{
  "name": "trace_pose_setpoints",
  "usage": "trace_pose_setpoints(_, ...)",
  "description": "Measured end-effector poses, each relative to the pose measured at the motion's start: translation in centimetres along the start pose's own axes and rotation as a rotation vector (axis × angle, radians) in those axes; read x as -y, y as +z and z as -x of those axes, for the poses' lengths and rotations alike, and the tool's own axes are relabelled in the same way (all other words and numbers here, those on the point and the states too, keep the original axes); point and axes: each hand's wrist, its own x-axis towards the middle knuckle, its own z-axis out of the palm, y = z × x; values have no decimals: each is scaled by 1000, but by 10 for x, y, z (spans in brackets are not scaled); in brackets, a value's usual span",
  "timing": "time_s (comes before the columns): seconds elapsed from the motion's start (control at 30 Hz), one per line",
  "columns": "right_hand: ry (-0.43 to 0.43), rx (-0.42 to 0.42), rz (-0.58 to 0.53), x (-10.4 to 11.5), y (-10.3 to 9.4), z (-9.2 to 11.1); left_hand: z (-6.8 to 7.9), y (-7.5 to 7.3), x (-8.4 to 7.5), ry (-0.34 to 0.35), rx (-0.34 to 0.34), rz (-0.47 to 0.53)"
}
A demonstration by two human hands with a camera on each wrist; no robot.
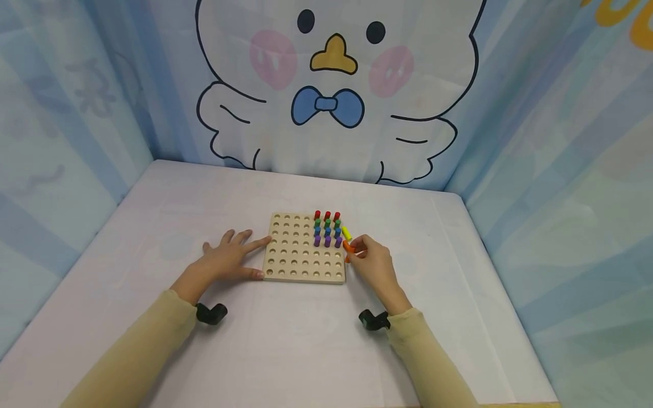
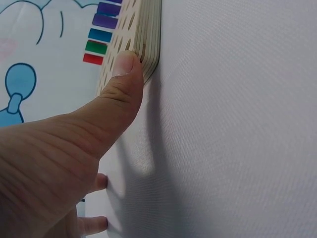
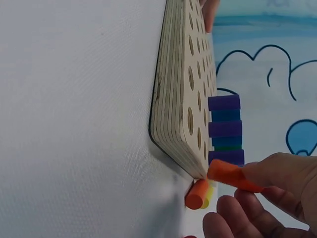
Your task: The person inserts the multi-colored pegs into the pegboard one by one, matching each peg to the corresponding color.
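A square wooden pegboard lies on the table. Red, green, blue and purple pegs stand in short rows of three at its back right; the holes around them are bare. My left hand spreads its fingers at the board's left side, the thumb against the front corner. Between thumb and fingers my right hand pinches an orange peg, tilted, close beside the board's right edge. Below it lie another orange peg and a yellow peg.
A white cloth covers the table. Behind it hangs a curtain printed with a cartoon bird, and further curtains close off both sides. Part of a red thing shows at the bottom of the right wrist view.
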Motion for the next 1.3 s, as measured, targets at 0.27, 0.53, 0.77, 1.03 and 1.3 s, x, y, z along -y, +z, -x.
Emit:
trace_pose_setpoints(0.27, 6, -62, -56, 3, 6, -3, -1, 0, 0, -1, 2, 6)
trace_pose_setpoints(0.53, -3, -81, -62, -1, 11, -6, -1, 0, 0, -3, 2, 3)
trace_pose_setpoints(0.77, -3, -85, -48, -1, 12, -5, -1, 0, 0, -2, 0, -3)
trace_pose_setpoints(1.03, -42, -87, -25, 6, 11, -3, 0, 0, 0, -2, 2, -7)
trace_pose_setpoints(1.3, -59, -111, 2, 8, 10, -1, 1, 0, 0, -4, 2, -4)
